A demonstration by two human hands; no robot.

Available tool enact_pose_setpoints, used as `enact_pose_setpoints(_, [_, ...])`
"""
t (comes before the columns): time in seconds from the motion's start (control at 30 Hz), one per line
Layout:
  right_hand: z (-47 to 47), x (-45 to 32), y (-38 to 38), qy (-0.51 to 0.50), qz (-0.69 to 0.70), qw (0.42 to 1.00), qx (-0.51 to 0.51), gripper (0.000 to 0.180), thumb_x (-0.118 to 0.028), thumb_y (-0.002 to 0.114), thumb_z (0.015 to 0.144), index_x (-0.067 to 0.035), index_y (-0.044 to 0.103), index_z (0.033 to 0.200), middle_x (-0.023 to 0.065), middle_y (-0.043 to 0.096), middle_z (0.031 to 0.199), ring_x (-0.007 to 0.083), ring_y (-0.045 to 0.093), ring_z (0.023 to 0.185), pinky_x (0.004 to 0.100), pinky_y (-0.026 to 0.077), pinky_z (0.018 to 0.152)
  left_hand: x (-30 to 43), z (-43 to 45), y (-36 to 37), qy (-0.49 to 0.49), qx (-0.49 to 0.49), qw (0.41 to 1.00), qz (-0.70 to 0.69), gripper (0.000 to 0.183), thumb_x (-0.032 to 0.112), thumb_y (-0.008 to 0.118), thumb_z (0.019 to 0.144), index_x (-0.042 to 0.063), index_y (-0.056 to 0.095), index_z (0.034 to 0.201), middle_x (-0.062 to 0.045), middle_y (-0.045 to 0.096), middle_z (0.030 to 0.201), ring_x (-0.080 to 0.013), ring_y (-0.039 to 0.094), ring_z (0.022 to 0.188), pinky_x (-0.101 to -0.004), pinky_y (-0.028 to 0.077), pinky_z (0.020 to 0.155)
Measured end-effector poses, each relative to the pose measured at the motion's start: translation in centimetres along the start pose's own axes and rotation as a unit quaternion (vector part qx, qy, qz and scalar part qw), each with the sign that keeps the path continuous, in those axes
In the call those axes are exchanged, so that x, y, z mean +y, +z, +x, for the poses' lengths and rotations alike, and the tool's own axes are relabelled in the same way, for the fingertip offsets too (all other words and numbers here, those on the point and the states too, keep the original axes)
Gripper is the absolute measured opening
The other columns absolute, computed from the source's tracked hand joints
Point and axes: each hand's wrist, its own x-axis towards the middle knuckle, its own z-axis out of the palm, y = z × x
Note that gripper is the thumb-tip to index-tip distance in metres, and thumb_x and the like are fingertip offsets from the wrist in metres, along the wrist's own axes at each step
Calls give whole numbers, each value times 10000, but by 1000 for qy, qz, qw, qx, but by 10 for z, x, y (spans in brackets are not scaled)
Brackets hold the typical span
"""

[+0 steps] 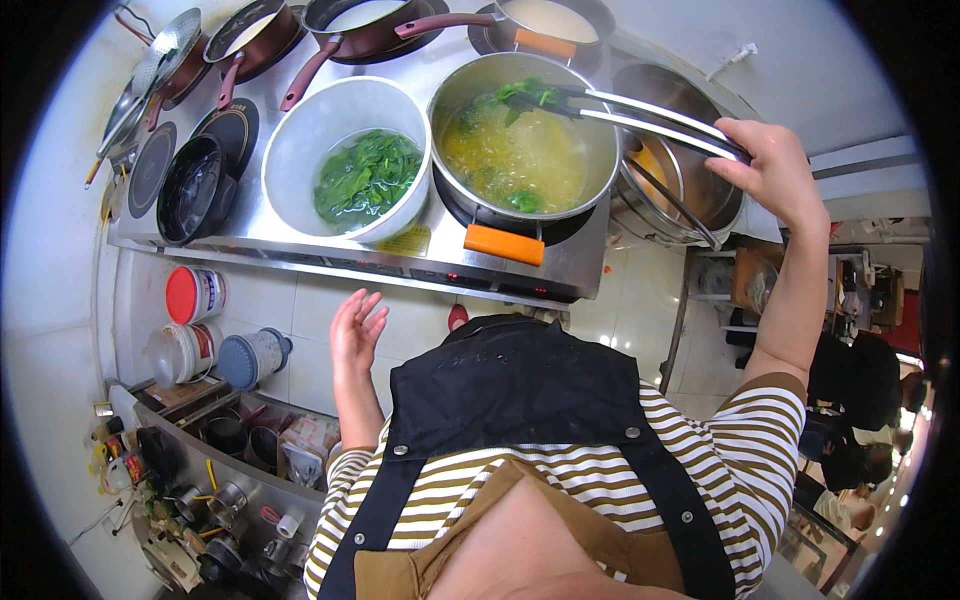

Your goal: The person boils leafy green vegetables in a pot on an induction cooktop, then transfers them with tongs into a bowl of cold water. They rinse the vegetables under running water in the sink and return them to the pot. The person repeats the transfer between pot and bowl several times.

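Observation:
My right hand (765,161) is closed on the handle end of long metal tongs (660,124) with dark tips. Between those tips are wilted green leaves (529,96), held over a steel pot (607,169) of bubbling yellowish liquid. More leaves float near the pot's front wall, by its orange handle (504,245). To the left of this pot, a white plastic bucket (289,161) holds green leaves (367,176) in water. My left hand (358,330) hangs with fingers apart in front of the cooktop's edge, touching nothing.
Pans with dark red handles (311,75) line the back of the steel cooktop (251,217). A black pan (191,187) sits at its left. A large steel pot (731,202) stands right. Lidded tubs (255,358) are on the floor. Several people (862,382) are far right.

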Motion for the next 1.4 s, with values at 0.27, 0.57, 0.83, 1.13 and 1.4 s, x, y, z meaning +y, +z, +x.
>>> enact_pose_setpoints(0.27, [-21,13,15,-22,35,998,36,335,-178,698,744,12,590,998,111,576,740,194,516,632,289,427,540,-8,-13,0,15,-15,1000,-8,364,185,559,871,22,500,1191,-192,603,1102,-286,651,831,-307,553,663])
enact_pose_setpoints(0.57, [-25,8,17,-9,76,996,51,330,-162,700,739,24,593,990,112,585,760,182,514,643,283,421,562,-16,-27,-8,32,-8,999,-25,348,176,545,880,20,495,1187,-192,602,1091,-288,653,826,-312,557,664])
enact_pose_setpoints(0.83, [-22,3,13,-9,73,996,45,298,-150,699,730,13,598,958,103,563,725,183,492,622,286,409,567,-21,-31,-12,37,2,999,-39,329,174,544,881,22,503,1170,-191,608,1076,-290,656,818,-311,560,658])
enact_pose_setpoints(1.13, [-20,-3,1,-9,73,996,45,367,-187,702,738,8,605,1034,129,618,809,196,569,675,288,456,598,-20,-30,-14,35,12,998,-41,330,172,547,876,24,506,1168,-188,609,1081,-289,659,809,-307,564,638])
enact_pose_setpoints(1.4, [16,-34,-20,-107,104,984,101,350,-187,710,772,7,620,1049,64,603,803,110,540,688,232,441,605,-23,-28,-27,39,9,998,-54,323,181,545,879,30,509,1162,-185,609,1092,-284,659,808,-315,557,660])
